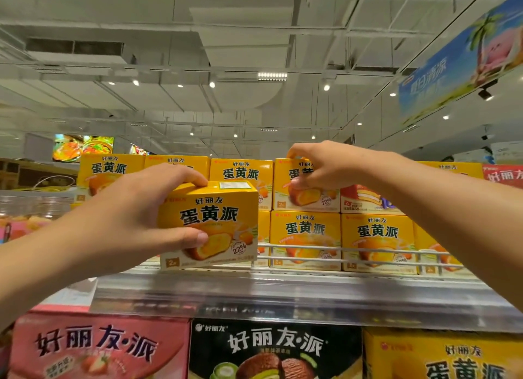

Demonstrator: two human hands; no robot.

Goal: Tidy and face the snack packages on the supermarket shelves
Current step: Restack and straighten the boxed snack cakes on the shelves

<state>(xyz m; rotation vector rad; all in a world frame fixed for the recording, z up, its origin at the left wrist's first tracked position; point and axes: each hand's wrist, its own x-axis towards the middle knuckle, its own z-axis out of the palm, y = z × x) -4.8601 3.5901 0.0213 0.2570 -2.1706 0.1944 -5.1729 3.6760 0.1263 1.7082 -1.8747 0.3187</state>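
Your biggest risk is the yellow egg-yolk pie box (pixel 209 226) in your left hand (pixel 133 217): it sits out at the front lip of the top shelf (pixel 283 291), proud of the wire rail (pixel 348 250) and slightly turned, so if your grip loosens before it is seated it could tip forward off the edge. The second risk is at 1 o'clock from that box, where your right hand (pixel 319 163) works the upper-tier yellow box (pixel 307 192); that box stands on another, and a sideways tug could topple it or knock the red-and-white box (pixel 365 199) just beside it at 3 o'clock. Your left hand is curled round the front box's left end, fingers over the top edge and thumb pressed on the printed face. Your right hand reaches in from 3 o'clock, fingers hooked over the upper box's top edge and thumb on its face, pinching it. Both forearms are raised and extended toward the shelf. The remaining yellow boxes stand in two tiers behind the rail, faces forward.
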